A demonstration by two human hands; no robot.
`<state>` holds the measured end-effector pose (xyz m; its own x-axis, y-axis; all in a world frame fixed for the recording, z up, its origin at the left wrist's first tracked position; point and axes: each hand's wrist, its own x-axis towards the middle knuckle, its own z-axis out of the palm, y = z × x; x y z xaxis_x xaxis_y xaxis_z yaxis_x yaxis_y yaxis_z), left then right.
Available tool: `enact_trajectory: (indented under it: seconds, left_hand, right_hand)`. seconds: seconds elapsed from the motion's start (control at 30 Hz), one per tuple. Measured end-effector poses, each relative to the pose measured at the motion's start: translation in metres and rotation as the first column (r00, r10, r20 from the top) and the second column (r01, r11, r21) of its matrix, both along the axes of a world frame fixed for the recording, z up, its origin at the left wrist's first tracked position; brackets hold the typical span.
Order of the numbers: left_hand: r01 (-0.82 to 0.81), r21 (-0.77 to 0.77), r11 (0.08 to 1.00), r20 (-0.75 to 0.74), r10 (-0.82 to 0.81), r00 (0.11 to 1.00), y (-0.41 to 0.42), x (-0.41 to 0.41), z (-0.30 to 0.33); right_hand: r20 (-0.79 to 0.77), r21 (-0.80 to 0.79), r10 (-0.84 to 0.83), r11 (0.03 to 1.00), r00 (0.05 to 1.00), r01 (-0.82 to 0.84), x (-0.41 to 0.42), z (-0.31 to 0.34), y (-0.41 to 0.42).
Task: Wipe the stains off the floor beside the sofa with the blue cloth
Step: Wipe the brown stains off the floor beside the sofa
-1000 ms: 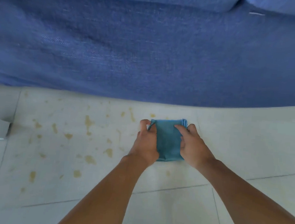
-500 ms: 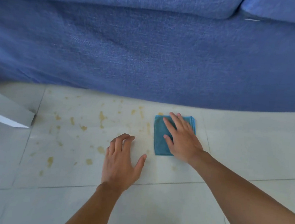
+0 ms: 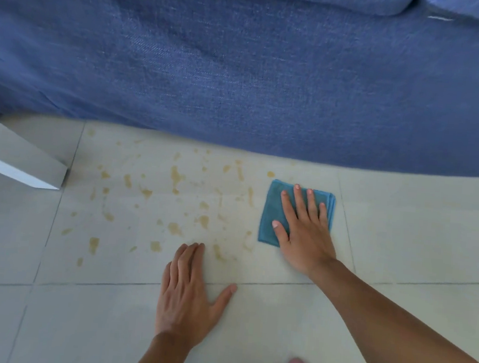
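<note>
- Your right hand (image 3: pixel 304 233) lies flat, fingers spread, pressing the folded blue cloth (image 3: pixel 271 213) onto the floor (image 3: pixel 402 224), just in front of the sofa (image 3: pixel 242 65).
- Your left hand (image 3: pixel 187 295) is open, palm down on bare tile, gripping nothing.
- The stains (image 3: pixel 172 204) lie left of the cloth: sweep leftward with firm, even pressure and overlapping passes.
- Stop short of the white furniture (image 3: pixel 17 162).

The folded blue cloth (image 3: pixel 270 213) lies on the pale tiled floor (image 3: pixel 415 240), just before the blue fabric sofa (image 3: pixel 242 65); yellowish stains (image 3: pixel 173 198) spread left of the cloth.
</note>
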<state>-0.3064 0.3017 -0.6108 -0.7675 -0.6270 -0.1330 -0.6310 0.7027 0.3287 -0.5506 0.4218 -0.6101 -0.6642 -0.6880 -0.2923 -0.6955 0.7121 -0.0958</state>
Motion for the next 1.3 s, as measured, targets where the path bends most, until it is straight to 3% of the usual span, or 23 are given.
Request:
enact_trajectory:
  seconds: [0.13, 0.33, 0.47, 0.53, 0.73, 0.9, 1.0, 1.13, 1.3]
  left_hand:
    - [0.038, 0.022, 0.999, -0.054, -0.036, 0.998, 0.002, 0.01, -0.001]
    - [0.003, 0.023, 1.0, -0.297, 0.004, 0.955, -0.001, 0.014, -0.012]
    - [-0.015, 0.008, 1.0, -0.346, 0.017, 0.938, -0.002, 0.014, -0.009]
    - [-0.005, 0.018, 1.0, -0.315, 0.01, 0.949, 0.0, 0.014, -0.009]
    - [0.059, -0.008, 0.998, -0.118, -0.06, 0.991, 0.0, 0.01, -0.004]
    - [0.088, 0.021, 0.996, -0.074, -0.086, 0.993, -0.01, 0.022, -0.005]
    - [0.111, 0.012, 0.994, -0.012, -0.111, 0.994, -0.014, 0.029, -0.006]
    - [0.119, -0.035, 0.992, -0.044, -0.12, 0.992, -0.013, 0.028, -0.008]
    - [0.101, -0.062, 0.993, -0.066, -0.105, 0.992, -0.01, 0.028, -0.009]
  right_hand:
    - [0.008, 0.025, 0.086, 0.996, 0.996, -0.086, 0.016, 0.005, 0.044]
    - [-0.031, 0.01, -0.152, 0.988, 0.988, 0.152, -0.007, -0.005, -0.006]
    - [-0.005, 0.033, 0.07, 0.997, 0.997, -0.07, 0.016, 0.001, 0.013]
    - [0.0, 0.041, 0.128, 0.991, 0.992, -0.128, 0.008, 0.004, 0.034]
    - [-0.02, 0.024, -0.075, 0.997, 0.997, 0.076, -0.001, -0.002, -0.007]
    - [-0.005, 0.039, 0.168, 0.985, 0.986, -0.168, 0.017, 0.004, 0.029]
    - [-0.031, 0.044, 0.029, 0.999, 0.999, -0.028, -0.004, 0.003, 0.034]
    - [-0.022, 0.014, -0.139, 0.99, 0.99, 0.139, -0.009, -0.004, -0.022]
    - [0.007, 0.0, 0.063, 0.998, 0.998, -0.063, 0.014, 0.002, 0.003]
